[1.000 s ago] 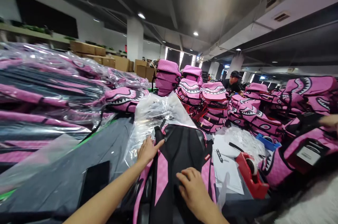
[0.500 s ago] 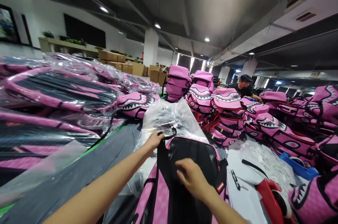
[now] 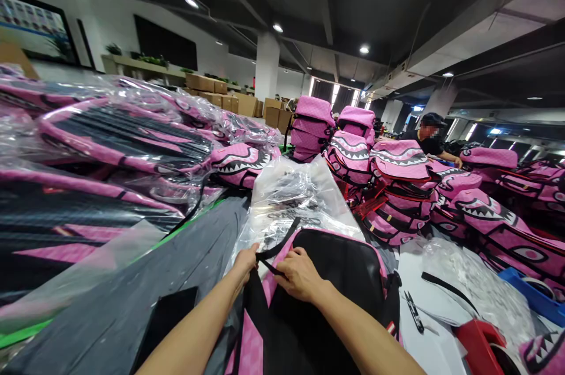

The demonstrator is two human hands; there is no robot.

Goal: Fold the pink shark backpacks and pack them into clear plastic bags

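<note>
A pink and black backpack (image 3: 339, 263) lies in front of me with its black padded back facing up. At its upper left edge, my left hand (image 3: 246, 264) is closed on a black strap (image 3: 279, 250), with fingers pinched at the strap's outer end. My right hand (image 3: 301, 275) is closed on another part of the same strap, just right of the left hand, over the pack's corner. The loop between the hands stands up above the pack. Beyond its top edge lies a clear plastic bag (image 3: 304, 186).
Plastic-wrapped backpacks (image 3: 128, 133) are heaped at left. Stacked pink shark-mouth backpacks (image 3: 397, 169) stand ahead and right. Thread snips (image 3: 414, 311), a red tape dispenser (image 3: 479, 342) and a blue dispenser (image 3: 527, 289) lie at right. A co-worker (image 3: 430, 136) bends over bags farther back.
My right hand has moved from above the pack's back panel to the strap and closed on it. My left hand has come down slightly, and the view has swung left.
</note>
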